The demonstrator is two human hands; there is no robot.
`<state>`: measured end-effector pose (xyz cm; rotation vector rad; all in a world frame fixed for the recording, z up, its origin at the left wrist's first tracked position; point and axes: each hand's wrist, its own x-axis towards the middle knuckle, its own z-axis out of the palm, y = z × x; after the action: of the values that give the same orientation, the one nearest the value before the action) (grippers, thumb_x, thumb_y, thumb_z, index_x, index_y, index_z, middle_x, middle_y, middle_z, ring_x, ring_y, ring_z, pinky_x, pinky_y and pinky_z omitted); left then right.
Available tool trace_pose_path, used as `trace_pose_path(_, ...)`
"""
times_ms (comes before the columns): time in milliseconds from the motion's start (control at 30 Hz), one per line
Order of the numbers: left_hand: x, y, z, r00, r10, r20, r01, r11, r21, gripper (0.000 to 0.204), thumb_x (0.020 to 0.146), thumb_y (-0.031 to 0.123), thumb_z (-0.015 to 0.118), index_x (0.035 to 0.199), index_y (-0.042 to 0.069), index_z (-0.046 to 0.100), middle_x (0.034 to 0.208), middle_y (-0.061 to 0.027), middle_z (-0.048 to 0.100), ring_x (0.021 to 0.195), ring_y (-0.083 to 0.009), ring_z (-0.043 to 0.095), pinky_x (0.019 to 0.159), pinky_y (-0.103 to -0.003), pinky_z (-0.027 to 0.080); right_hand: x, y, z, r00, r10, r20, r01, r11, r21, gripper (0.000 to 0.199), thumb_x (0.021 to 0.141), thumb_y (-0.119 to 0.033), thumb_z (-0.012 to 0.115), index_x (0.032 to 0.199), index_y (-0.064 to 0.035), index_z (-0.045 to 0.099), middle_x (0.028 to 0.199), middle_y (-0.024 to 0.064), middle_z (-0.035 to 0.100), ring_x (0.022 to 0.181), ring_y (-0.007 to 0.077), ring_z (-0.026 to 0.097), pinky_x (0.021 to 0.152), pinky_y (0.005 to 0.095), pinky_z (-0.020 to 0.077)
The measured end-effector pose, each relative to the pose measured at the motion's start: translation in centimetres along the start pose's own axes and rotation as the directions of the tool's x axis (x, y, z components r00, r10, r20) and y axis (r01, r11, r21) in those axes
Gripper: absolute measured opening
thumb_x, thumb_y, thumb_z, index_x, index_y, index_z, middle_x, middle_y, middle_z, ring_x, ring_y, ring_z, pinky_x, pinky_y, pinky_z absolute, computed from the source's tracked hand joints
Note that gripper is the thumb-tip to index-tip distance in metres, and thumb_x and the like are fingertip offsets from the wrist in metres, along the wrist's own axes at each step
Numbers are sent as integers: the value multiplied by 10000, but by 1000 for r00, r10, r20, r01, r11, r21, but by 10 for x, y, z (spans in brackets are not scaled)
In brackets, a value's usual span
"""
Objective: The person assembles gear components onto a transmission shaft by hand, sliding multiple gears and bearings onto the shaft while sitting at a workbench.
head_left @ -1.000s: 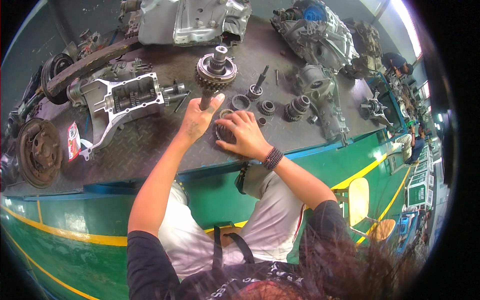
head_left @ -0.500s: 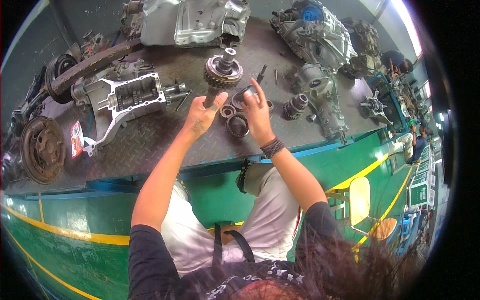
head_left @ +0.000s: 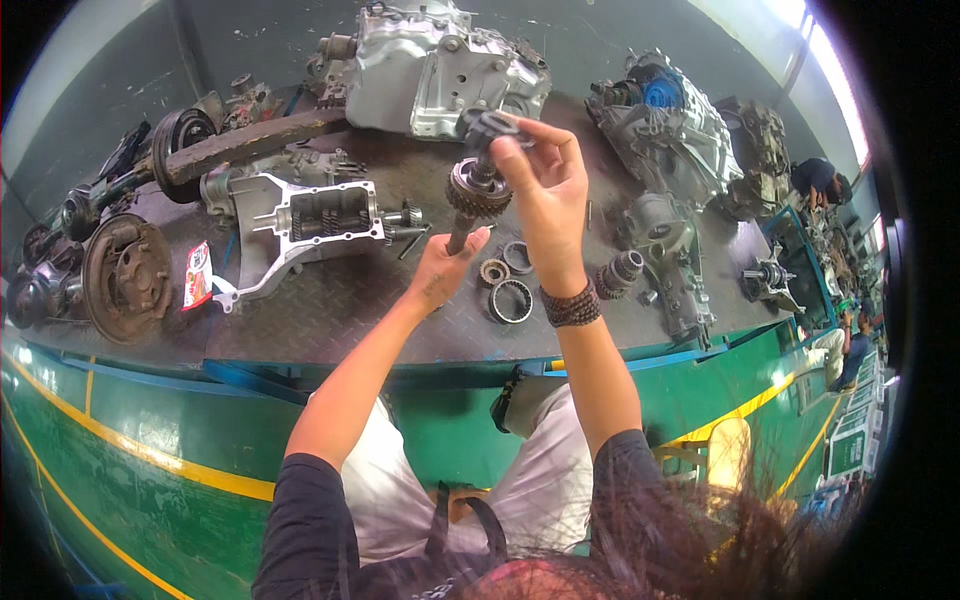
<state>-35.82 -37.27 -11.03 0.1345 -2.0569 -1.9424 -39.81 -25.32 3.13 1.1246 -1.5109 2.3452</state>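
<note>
A steel gear shaft (head_left: 474,190) with a toothed gear near its top stands upright over the dark checker-plate bench (head_left: 330,310). My left hand (head_left: 448,268) grips the shaft's lower end. My right hand (head_left: 540,180) is raised above it, its fingers pinching a dark ring-shaped part (head_left: 490,128) at the shaft's top. On the bench below lie a large bearing ring (head_left: 511,300), a smaller toothed ring (head_left: 494,271) and another ring (head_left: 517,256).
An open gearbox section (head_left: 310,225) lies left of my hands, a silver transmission housing (head_left: 440,65) behind, more housings (head_left: 665,130) and a small gear cluster (head_left: 620,272) to the right. A rusty brake drum (head_left: 125,275) sits far left. Other people (head_left: 820,180) work at the right.
My right hand has risen from the rings on the bench to the top of the shaft, carrying a ring-shaped part. My left hand has lifted the shaft higher.
</note>
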Motion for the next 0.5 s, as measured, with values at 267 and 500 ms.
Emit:
trace_pose_path(267,3,-4,-2,998,67,2,-67,996,-58,575,953,536,623,573,163,405,534,88,343,464,-46,328,447,-258,266,-8,6,-9,977,-168,134,205,911,-357,521,771,-138,855,1164,2,543,1196,150,668,1148,210,623,1023,347,463)
trace_pose_path(500,1,-2,-2,998,62,-5,-62,997,-49,580,955,530,625,567,167,391,531,85,358,459,-47,338,439,-260,259,-5,-22,-11,972,-97,216,214,748,-628,690,773,-289,836,1332,-45,513,1130,175,694,1099,282,659,979,398,482)
